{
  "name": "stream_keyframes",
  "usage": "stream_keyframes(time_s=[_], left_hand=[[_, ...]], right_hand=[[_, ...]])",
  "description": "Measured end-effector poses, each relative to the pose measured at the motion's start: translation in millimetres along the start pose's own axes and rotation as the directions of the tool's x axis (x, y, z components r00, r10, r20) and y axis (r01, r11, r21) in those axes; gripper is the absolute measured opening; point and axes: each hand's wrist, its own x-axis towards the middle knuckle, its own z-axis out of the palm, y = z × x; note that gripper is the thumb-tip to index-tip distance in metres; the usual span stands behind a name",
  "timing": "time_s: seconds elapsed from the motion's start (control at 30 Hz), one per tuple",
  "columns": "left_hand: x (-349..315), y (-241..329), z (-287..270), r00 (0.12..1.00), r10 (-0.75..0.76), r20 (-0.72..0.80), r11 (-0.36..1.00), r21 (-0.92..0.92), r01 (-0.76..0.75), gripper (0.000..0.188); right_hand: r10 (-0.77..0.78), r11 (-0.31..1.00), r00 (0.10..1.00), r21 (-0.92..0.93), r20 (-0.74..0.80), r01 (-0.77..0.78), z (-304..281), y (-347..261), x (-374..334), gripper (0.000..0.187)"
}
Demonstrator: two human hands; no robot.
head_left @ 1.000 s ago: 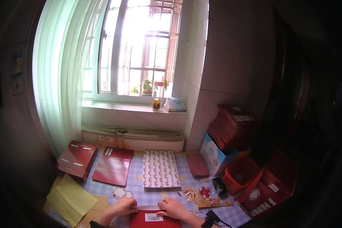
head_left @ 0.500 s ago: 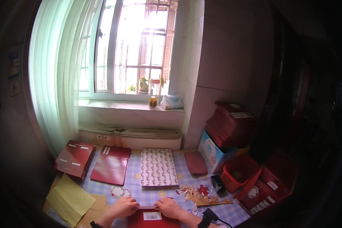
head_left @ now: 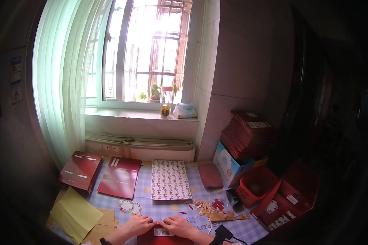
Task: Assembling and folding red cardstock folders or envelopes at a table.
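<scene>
At the near edge of the table lies a red cardboard piece (head_left: 150, 240) with a white barcode label; its near part runs out of the picture. My left hand (head_left: 138, 225) is closed at the far edge of this piece, fingers bent over it. Beside it, almost touching at the fingertips, my right hand (head_left: 178, 226) is closed on the same edge, near the label. A round wreath-patterned paper cutout (head_left: 130, 207) lies just beyond my left hand. Past my right hand are loose paper scraps (head_left: 214, 207) in tan, white and red.
Red cardboard stacks (head_left: 81, 171), flat red sheets (head_left: 119, 177) and a patterned white sheet (head_left: 171, 179) line the back. Yellow-green paper (head_left: 75, 216) lies left. At right stand a red basket (head_left: 245, 192), an open red box (head_left: 282, 208) and a blue-white box (head_left: 227, 163) under a red pile.
My hands have slid closer together along the far edge of the red cardboard piece and slightly toward me. The pale strip that showed between them is now mostly covered.
</scene>
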Motion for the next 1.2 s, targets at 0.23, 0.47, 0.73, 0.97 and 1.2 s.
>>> stream_keyframes(time_s=[0.23,0.47,0.73,0.97,1.2], left_hand=[[0,0,6,0.999,-0.044,-0.021,0.997,0.070,0.045,0.020],[3,1,6,0.998,-0.034,-0.060,0.997,0.069,0.038,0.015],[1,-3,1,1.000,-0.030,0.001,0.999,0.014,0.030,0.007],[-7,-13,-12,0.993,-0.057,0.102,0.997,-0.041,0.061,0.004],[-6,-8,-10,0.995,-0.045,0.086,0.999,0.011,0.045,0.006]], right_hand=[[0.072,0.996,0.997,-0.051,0.006,-0.072,2,2,-1,0.033],[0.043,0.998,0.999,-0.050,-0.004,-0.043,3,2,1,0.030],[0.045,0.998,0.999,-0.043,0.024,-0.044,3,0,2,0.028],[0.120,0.992,0.992,-0.051,0.026,-0.119,-3,-3,-6,0.021],[0.372,0.877,0.926,-0.354,0.071,-0.325,-2,-24,-4,0.004]])
